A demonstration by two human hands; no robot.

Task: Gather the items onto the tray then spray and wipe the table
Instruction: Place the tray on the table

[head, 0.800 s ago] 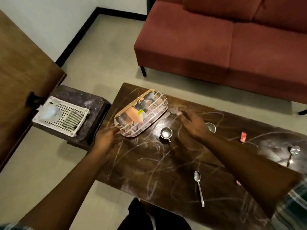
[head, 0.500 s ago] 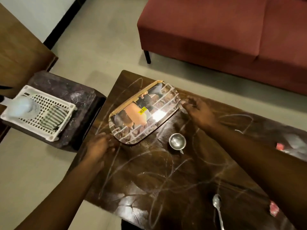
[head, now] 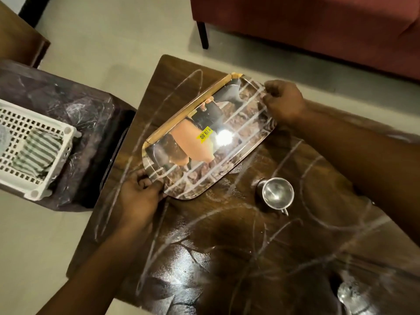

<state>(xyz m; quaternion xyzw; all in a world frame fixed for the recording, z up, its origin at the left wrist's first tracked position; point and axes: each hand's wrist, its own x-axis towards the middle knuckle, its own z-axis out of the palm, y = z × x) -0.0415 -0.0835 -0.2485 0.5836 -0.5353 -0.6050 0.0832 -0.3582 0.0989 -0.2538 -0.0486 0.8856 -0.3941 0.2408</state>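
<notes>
A shiny mirror-like tray (head: 238, 153) with a yellow price sticker lies slanted at the far left end of the dark wooden table (head: 227, 258), which is streaked with white chalky marks. My left hand (head: 141, 196) grips the tray's near left end. My right hand (head: 284, 101) pinches its far right end. A small steel cup (head: 277, 193) with a handle stands on the table just right of the tray's near corner.
A white perforated basket (head: 66, 142) with a striped cloth (head: 36, 155) sits on a dark stool (head: 91, 114) to the left of the table. A red sofa (head: 318, 30) runs along the far side. Something shiny (head: 350, 296) shows at the lower right.
Both hands reached the tray and closed on its two ends. The camera has moved closer and lower, so the spoons and red packets are out of view.
</notes>
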